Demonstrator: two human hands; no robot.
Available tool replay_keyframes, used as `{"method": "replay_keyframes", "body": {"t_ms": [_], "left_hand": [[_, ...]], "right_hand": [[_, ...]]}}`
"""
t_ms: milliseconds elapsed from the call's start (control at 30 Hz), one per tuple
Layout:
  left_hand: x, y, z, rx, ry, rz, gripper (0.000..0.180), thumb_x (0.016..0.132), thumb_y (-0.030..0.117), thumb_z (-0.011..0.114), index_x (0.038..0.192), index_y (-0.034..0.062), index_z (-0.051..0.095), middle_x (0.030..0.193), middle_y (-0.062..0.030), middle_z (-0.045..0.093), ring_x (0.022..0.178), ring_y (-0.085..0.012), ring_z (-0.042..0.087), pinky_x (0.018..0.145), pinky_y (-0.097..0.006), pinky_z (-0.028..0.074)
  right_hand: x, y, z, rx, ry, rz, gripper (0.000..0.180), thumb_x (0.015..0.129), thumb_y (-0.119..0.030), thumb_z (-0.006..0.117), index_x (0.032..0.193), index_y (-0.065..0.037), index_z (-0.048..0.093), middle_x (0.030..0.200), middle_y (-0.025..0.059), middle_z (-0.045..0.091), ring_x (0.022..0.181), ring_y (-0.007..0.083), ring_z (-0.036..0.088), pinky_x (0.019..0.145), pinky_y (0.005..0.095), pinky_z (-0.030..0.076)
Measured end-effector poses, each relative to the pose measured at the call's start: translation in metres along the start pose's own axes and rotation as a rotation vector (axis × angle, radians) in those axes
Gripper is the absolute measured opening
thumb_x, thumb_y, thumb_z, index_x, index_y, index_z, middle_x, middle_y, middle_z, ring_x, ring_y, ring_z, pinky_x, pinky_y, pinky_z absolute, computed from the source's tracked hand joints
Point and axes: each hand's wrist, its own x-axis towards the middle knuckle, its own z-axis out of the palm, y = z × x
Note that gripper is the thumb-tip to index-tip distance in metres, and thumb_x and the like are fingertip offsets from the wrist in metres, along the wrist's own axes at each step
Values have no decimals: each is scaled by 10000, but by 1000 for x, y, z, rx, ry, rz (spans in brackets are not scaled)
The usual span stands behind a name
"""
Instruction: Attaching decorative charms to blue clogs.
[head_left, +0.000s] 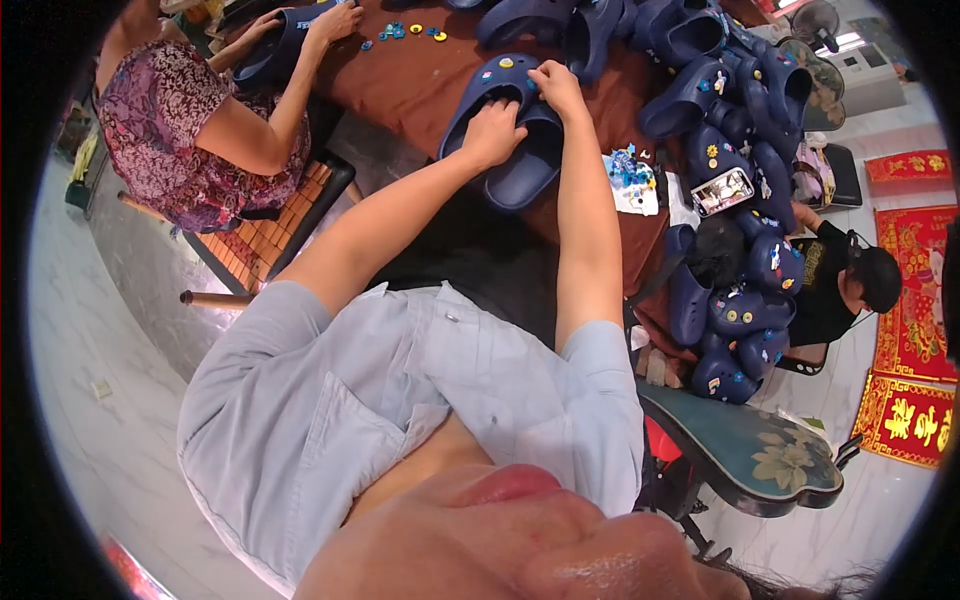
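A dark blue clog lies on the brown table in front of me, with small coloured charms on its upper. My left hand grips the clog's side near the middle. My right hand rests on the clog's upper, fingertips pinched at a charm. A small heap of blue and white charms sits just right of the clog, on a white sheet.
A large pile of dark blue clogs with charms fills the table's right side, with a phone on it. A person in a patterned top works on a clog at the far left. Another person in black sits at the right.
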Motion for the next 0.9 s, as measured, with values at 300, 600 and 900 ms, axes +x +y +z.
{"method": "replay_keyframes", "body": {"t_ms": [300, 600, 900], "left_hand": [[8, 7, -3, -16, -44, 3, 479, 815, 267, 671, 1168, -25, 532, 1120, -245, 601, 1047, -415, 577, 890, -484, 482], [9, 4, -2, 10, -51, -3, 501, 823, 265, 660, 1203, -36, 533, 1164, -245, 597, 1070, -411, 575, 909, -475, 478], [7, -12, -37, -95, -146, 91, 435, 863, 368, 653, 1079, -9, 645, 1011, -235, 663, 972, -383, 633, 831, -456, 509]], "right_hand": [[7, 0, 12, -208, 206, -10, 220, 790, -172, 707, 847, 17, 609, 757, 209, 677, 657, 306, 690, 651, 396, 551], [-7, 2, 2, 373, 119, 138, 124, 761, -64, 664, 842, 17, 617, 690, 132, 665, 586, 188, 685, 545, 308, 560], [-66, 25, -52, 275, 473, 97, 95, 763, -30, 634, 850, -4, 606, 732, 155, 645, 600, 247, 671, 559, 359, 536]]}}
